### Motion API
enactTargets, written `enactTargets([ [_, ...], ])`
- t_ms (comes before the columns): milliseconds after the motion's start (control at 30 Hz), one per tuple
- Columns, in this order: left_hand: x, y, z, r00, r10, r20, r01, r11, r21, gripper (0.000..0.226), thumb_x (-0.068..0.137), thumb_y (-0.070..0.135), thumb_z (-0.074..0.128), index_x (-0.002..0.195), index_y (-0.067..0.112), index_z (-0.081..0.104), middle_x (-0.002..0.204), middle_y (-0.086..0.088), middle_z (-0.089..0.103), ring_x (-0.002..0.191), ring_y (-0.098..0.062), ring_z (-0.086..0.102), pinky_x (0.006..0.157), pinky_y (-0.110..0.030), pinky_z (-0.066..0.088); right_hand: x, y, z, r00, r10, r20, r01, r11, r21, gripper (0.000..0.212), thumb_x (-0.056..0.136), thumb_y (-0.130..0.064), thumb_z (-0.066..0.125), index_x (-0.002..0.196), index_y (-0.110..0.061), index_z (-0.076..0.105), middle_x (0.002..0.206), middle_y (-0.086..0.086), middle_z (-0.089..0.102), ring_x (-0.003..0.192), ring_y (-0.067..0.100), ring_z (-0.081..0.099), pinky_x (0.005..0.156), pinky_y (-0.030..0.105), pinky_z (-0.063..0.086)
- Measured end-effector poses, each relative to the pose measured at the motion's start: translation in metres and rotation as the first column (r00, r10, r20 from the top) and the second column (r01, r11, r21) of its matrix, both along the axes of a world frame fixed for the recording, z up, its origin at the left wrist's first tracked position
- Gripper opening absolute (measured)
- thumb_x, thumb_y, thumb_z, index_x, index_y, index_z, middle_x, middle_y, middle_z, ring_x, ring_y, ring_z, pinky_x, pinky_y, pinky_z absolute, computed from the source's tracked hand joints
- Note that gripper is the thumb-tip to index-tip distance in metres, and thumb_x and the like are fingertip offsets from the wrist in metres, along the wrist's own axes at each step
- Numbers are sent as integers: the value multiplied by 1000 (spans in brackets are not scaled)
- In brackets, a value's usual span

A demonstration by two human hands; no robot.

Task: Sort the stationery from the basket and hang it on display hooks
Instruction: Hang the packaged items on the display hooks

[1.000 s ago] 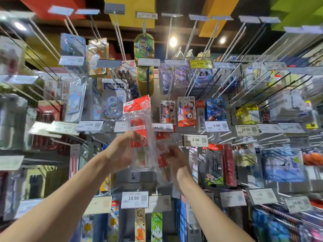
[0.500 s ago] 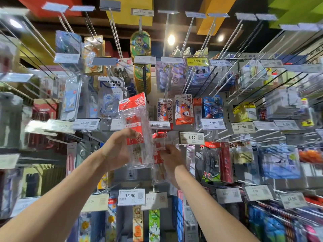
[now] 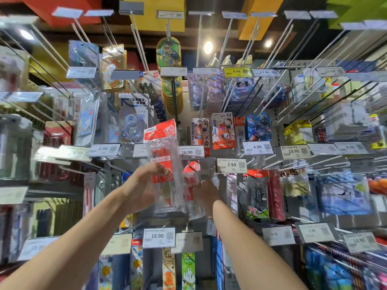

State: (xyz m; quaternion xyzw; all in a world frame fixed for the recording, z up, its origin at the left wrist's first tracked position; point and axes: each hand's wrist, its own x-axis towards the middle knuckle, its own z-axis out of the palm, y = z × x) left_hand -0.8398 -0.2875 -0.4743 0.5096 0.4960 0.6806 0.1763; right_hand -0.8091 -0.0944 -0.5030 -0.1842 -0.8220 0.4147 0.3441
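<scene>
Item 1, landmark: 16.90 price tag (image 3: 191, 152), centre of the wall of hanging stock as I see it through the head camera. All places below are taken from it.

Item 2: clear packet (image 3: 167, 176), red header card on top and red contents inside. It is just left of the tag and reaches from above it to well below it, leaning slightly to the left.

Item 3: left hand (image 3: 144, 185), below and left of the tag. It grasps the clear packet, with the thumb across the front and the fingers behind.

Item 4: second packet (image 3: 193, 181), same red-and-clear type, directly below the tag and just right of Item 2.

Item 5: right hand (image 3: 206, 192), below and slightly right of the tag, against the right edge of the second packet. The fingers are blurred and I cannot tell whether they grip it.

Item 6: 2.50 price tag (image 3: 231, 165), right of the landmark and a little lower.

Item 7: 18.90 price tag (image 3: 159, 237), well below and left, between my two forearms.

Item 8: yellow 9.99 tag (image 3: 236, 71), well above and to the right.
</scene>
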Motion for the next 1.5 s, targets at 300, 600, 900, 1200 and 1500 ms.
enactTargets([
  [300, -5, 0, -27, 996, -37, -77, 36, 999, -23, 58, 65, 18, 73, 118, -3, 65, 109, -24, 68, 100, -35, 68, 88, -56, 59, 53, -42, -17, 763, 196, -615, -258, 966, -13, 28, 99, -27, 57, 85, -3, 61, 73, 3, 57, 68, 14, 49, 61, 29, 37],
  [600, 2, 14, -43, 999, 13, -36, -14, 1000, -8, 84, 65, 49, 94, 132, 6, 65, 124, -25, 68, 104, -35, 70, 86, -47, 61, 84, -63, -28, 763, 479, -433, -404, 877, 259, 34, 85, 1, 75, 112, -16, 63, 100, -4, 72, 86, -4, 66, 78, 10, 48],
  [900, 13, 2, -36, 990, 113, 89, -115, 993, 22, 101, 47, 63, 96, 134, 20, 66, 133, -11, 69, 121, -39, 66, 87, -57, 59, 87, -36, -41, 752, 424, -505, -587, 780, -219, 37, 81, -13, 73, 117, -11, 64, 112, 17, 73, 113, 37, 67, 99, 54, 53],
  [1200, 9, 0, -8, 986, 103, 134, -113, 992, 64, 101, 37, 68, 96, 128, 36, 68, 147, -4, 60, 137, -34, 52, 109, -65, 43, 78, -16, -57, 927, 258, -273, -334, 900, -282, 37, 92, 8, 47, 107, -23, 60, 105, 6, 73, 100, 22, 68, 85, 40, 56],
  [1500, 17, 4, 19, 994, 54, 100, -63, 993, 98, 120, 31, 66, 98, 140, 36, 57, 144, -6, 61, 123, -35, 64, 91, -57, 56, 58, -26, -28, 945, 221, -242, -286, 917, -278, 41, 92, 4, 46, 108, -33, 55, 106, -5, 68, 108, 22, 61, 107, 48, 48],
])
